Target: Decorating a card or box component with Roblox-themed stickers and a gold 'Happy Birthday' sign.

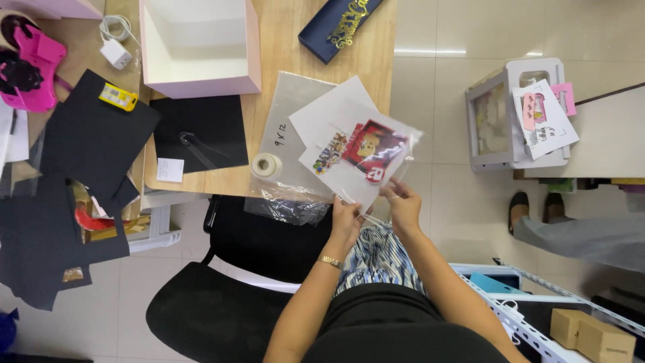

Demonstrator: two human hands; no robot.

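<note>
clear sleeve [359, 151] with printed cards pinched at lower edge by left hand [345, 220] and right hand [404, 204], above wooden table [282, 27] edge.

Single head-worn view, looking straight down from close above the hands: wooden table [376, 60] edge in the upper frame, black chair [222, 302] and tiled floor [443, 195] below.

Small craft and gift-packing workroom. Landmark: light wooden worktable [376, 60]. On it: open pink-walled cardboard gift box [201, 47], black card sheets [201, 131], roll of clear tape [267, 164], clear plastic sleeves [285, 121]. Right of table: white plastic stool [504, 111] stacked with printed cards, over beige tiled floor [437, 188].
</note>
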